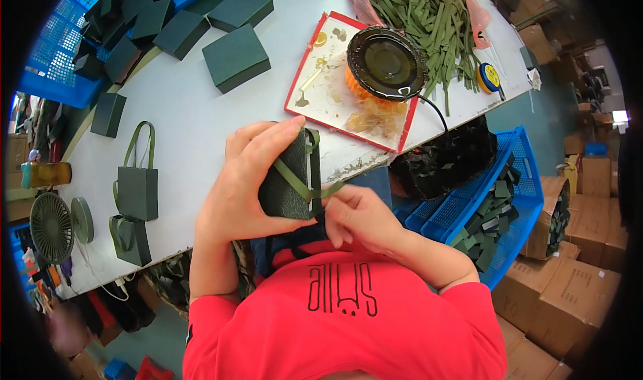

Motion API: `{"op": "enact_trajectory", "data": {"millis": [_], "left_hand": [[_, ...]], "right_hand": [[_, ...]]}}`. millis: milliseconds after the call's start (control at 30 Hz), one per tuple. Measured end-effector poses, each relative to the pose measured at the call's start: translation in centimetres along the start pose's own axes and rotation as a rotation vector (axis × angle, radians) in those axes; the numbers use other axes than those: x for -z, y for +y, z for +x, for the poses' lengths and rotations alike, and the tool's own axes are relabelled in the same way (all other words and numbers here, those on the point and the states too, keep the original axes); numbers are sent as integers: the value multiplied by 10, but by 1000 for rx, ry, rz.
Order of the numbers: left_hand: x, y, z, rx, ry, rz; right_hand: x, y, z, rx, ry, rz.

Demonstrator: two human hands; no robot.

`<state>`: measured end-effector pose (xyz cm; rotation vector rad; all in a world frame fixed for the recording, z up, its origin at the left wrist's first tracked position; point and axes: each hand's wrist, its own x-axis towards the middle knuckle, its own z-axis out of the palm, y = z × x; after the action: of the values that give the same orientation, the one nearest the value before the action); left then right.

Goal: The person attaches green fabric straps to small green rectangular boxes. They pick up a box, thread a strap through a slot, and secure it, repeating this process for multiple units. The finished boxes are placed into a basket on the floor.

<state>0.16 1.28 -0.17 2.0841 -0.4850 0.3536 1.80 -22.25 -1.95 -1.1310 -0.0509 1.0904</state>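
My left hand [234, 185] is wrapped round a small dark green box [280, 191], holding it tilted over the table's near edge. Across the box runs a green ribbon [292, 178], which loops past its open-looking side. The fingers of my right hand [362, 218] are closed at the ribbon's loose end, just right of the box; their tips are partly hidden. On the left of the table stand two finished-looking green boxes with ribbon handles, an upper box [138, 192] and a lower box [132, 242].
A black round pot [387, 64] with amber residue sits on a red-edged board [295, 98], its cord trailing rightward. Green ribbons [429, 25] are heaped behind it. Several boxes [236, 57] lie at the back left. A blue crate [529, 185] of green pieces stands right; a fan [52, 228] left.
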Motion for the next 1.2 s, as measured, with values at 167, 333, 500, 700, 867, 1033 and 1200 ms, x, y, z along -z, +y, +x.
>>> {"op": "enact_trajectory", "data": {"millis": [167, 333, 500, 700, 867, 1033, 1200], "left_hand": [[6, 5, -7, 109, -64, 39], [12, -1, -19, 170, -27, 76], [21, -10, -33, 204, -9, 141], [27, -11, -33, 190, -20, 153], [17, -6, -25, 115, -93, 164], [4, 3, -10, 56, -118, 157], [-2, 4, -5, 9, -175, 164]], "right_hand": [[17, 9, 0, 295, 252, 432], [45, -8, -10, 392, 393, 504], [60, -18, -15, 465, 410, 534], [69, -16, -13, 552, 424, 463], [69, -30, -14, 516, 372, 294], [68, -54, -3, 463, 504, 111], [83, -66, 0, 418, 475, -15]]}}
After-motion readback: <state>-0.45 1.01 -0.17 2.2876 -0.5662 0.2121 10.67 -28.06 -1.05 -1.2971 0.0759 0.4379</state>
